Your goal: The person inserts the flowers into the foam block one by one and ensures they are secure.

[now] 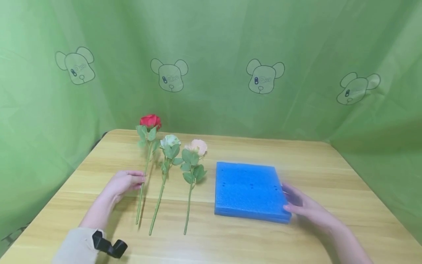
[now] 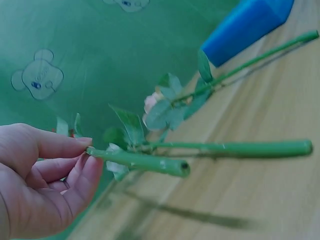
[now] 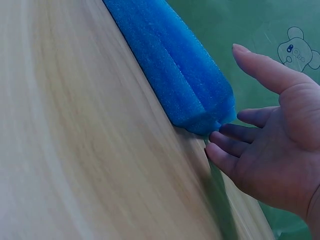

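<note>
The left hand is pinching the red rose by its green stem, out on the left side of the desk, and the left wrist view is giving us the detail: thumb and fingertips are meeting on the stem, its cut end is pointing out past them with a dark centre showing, and its shadow is falling apart from it, so that end is hanging clear of the wood. From that angle the hand is hiding nearly all the red bloom; the head view is showing it whole, lying beyond the leaves. Next along, the white rose and then the pink rose are lying side by side, blooms pointing away. Over on the right, the blue block is resting flat, and only the head view is showing the small dark holes on top. The right hand is reaching round its right edge; from above, the thumb is seeming to touch the near corner, but the right wrist view is showing that thumb standing off, the hand spreading wide, fingertips close by the end. Whether they're touching, we cannot tell.
</note>
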The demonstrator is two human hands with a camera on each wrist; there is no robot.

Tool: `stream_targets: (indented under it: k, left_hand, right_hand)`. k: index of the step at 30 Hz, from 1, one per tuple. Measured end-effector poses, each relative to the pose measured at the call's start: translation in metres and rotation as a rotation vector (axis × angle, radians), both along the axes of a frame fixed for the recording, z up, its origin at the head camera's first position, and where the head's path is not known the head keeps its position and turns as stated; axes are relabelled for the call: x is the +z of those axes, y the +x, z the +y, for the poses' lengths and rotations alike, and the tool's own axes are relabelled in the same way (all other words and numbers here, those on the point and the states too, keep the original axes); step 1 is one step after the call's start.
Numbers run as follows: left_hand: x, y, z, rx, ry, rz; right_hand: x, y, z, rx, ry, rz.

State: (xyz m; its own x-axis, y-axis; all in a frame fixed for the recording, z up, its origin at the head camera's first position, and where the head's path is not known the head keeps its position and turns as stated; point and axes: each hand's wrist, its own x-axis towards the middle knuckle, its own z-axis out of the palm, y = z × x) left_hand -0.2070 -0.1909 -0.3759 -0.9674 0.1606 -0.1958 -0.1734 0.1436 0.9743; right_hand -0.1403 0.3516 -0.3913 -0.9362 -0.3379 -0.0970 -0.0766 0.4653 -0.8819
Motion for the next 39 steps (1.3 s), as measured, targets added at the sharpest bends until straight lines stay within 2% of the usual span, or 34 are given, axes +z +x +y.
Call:
stream_targets:
  k: [7,13,16,23,29,33,39]
  left_hand:
    - [0.021,0.001,0.012,-0.027,-0.007,0.092]
    - [0.033,0.002,0.032,-0.061,0.044,0.142]
    - [0.037,0.002,0.042,-0.075,0.06,0.164]
    - [0.042,0.0,0.062,-0.113,0.103,0.197]
    - [0.044,-0.002,0.076,-0.156,0.095,0.219]
    - [0.047,-0.002,0.088,-0.143,0.072,0.254]
    - [0.053,-0.005,0.108,-0.11,0.092,0.311]
  right_hand:
    - [0.002,0.003,-0.003,0.02,-0.002,0.027]
    - [0.003,0.001,-0.003,0.002,-0.015,0.002]
    - [0.003,0.001,-0.004,0.019,-0.043,0.008]
    - [0.003,0.003,-0.004,-0.001,-0.052,-0.014]
    - [0.003,0.003,-0.004,-0.005,-0.066,-0.034]
    - [0.002,0.004,-0.005,-0.003,-0.084,-0.039]
    - [0.003,0.004,-0.004,0.006,-0.085,-0.028]
